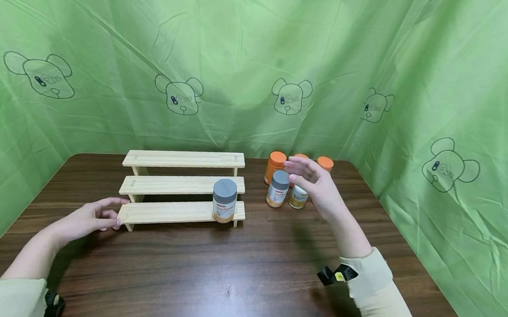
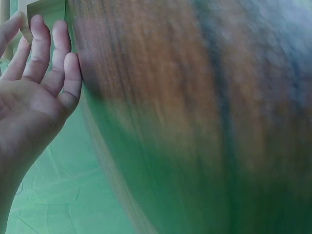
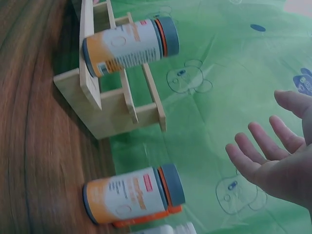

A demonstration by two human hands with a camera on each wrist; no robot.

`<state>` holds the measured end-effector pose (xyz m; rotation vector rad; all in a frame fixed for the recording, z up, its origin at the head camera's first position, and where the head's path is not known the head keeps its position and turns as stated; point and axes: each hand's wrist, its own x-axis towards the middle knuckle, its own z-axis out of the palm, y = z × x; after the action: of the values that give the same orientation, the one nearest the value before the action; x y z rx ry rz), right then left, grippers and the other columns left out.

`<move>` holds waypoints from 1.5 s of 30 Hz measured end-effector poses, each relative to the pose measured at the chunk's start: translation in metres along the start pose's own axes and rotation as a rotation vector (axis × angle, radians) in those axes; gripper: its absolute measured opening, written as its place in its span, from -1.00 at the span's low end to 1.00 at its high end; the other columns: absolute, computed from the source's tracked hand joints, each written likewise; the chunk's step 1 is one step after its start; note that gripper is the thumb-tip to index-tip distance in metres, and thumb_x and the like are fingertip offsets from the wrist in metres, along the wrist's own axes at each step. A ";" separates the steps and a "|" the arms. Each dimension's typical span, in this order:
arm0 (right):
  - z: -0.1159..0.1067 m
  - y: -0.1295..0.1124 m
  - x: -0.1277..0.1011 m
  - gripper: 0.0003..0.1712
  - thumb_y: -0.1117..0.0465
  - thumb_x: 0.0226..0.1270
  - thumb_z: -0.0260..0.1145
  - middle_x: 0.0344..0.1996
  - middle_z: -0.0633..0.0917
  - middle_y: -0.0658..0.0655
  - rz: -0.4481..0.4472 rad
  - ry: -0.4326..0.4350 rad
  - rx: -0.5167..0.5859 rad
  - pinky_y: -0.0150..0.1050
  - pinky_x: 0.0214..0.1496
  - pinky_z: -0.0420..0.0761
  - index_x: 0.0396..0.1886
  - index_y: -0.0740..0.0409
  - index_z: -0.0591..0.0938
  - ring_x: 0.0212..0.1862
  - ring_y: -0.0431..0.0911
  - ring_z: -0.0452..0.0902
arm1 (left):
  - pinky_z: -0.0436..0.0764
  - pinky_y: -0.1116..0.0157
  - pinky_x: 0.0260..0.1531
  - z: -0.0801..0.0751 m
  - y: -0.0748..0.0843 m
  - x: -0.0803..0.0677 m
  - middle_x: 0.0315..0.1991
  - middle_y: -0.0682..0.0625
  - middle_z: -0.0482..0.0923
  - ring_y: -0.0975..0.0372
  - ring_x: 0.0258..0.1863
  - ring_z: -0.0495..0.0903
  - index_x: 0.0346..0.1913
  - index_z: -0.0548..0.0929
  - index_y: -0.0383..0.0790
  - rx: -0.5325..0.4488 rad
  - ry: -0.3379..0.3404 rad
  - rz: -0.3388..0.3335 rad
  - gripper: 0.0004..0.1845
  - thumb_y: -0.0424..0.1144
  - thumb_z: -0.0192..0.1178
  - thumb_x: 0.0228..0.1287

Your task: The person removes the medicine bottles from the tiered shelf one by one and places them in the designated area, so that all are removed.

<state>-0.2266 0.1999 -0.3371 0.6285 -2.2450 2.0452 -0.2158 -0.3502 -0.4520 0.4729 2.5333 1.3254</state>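
Observation:
A three-tier wooden rack (image 1: pixel 179 186) stands on the table. My left hand (image 1: pixel 80 220) pinches the left end of its lowest step between thumb and fingers. On the right end of that step a grey-lidded supplement bottle (image 1: pixel 224 201) stands upright. My right hand (image 1: pixel 312 181), fingers spread and holding nothing, hovers over a cluster of bottles to the right. A second grey-lidded bottle (image 1: pixel 277 190) stands nearest it at the front left. Beside that is a white bottle with a gold label (image 1: pixel 298 197), partly hidden by the hand. In the right wrist view the second grey-lidded bottle (image 3: pixel 131 195) stands apart from the hand.
Behind the front bottles stand an orange bottle (image 1: pixel 275 164) and other orange-capped bottles (image 1: pixel 325 163), partly covered by my right hand. A green patterned curtain (image 1: pixel 239 57) hangs around the dark wooden table (image 1: pixel 209 277).

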 end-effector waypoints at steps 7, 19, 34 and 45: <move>0.019 0.004 0.004 -0.46 0.29 0.26 0.31 0.19 0.53 0.18 -0.037 -0.020 0.071 -0.20 0.18 0.45 0.25 0.17 0.43 0.26 0.17 0.36 | 0.43 0.28 -0.46 0.000 -0.003 0.000 -0.38 -0.07 0.60 0.27 -0.55 0.46 0.33 0.24 -0.27 -0.006 0.003 0.005 -0.39 -0.25 0.20 0.28; 0.052 0.011 0.016 -0.46 0.26 0.25 0.32 0.23 0.47 0.27 -0.081 -0.091 0.041 -0.15 0.17 0.45 0.24 0.04 0.46 0.22 0.04 0.42 | 0.45 0.29 -0.42 0.001 0.000 0.000 -0.37 -0.07 0.60 0.24 -0.49 0.51 0.33 0.23 -0.28 0.004 0.013 0.001 -0.38 -0.24 0.20 0.28; 0.081 0.025 0.032 -0.39 0.34 0.20 0.33 0.24 0.47 0.22 -0.056 -0.168 0.002 0.02 0.22 0.38 0.27 0.11 0.42 0.26 0.12 0.36 | 0.46 0.29 -0.42 0.002 -0.001 0.000 -0.36 -0.05 0.61 0.24 -0.48 0.52 0.32 0.24 -0.29 -0.008 0.014 0.002 -0.39 -0.25 0.20 0.28; 0.098 0.043 0.039 -0.38 0.39 0.18 0.34 0.22 0.49 0.11 -0.088 -0.288 0.039 0.05 0.26 0.33 0.26 0.13 0.43 0.30 0.06 0.34 | 0.45 0.33 -0.37 0.003 0.002 -0.001 -0.35 -0.07 0.62 0.25 -0.42 0.54 0.33 0.23 -0.29 0.007 0.018 -0.008 -0.38 -0.23 0.20 0.28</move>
<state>-0.2529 0.0970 -0.3788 1.0671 -2.2744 2.0760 -0.2133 -0.3479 -0.4518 0.4537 2.5529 1.3245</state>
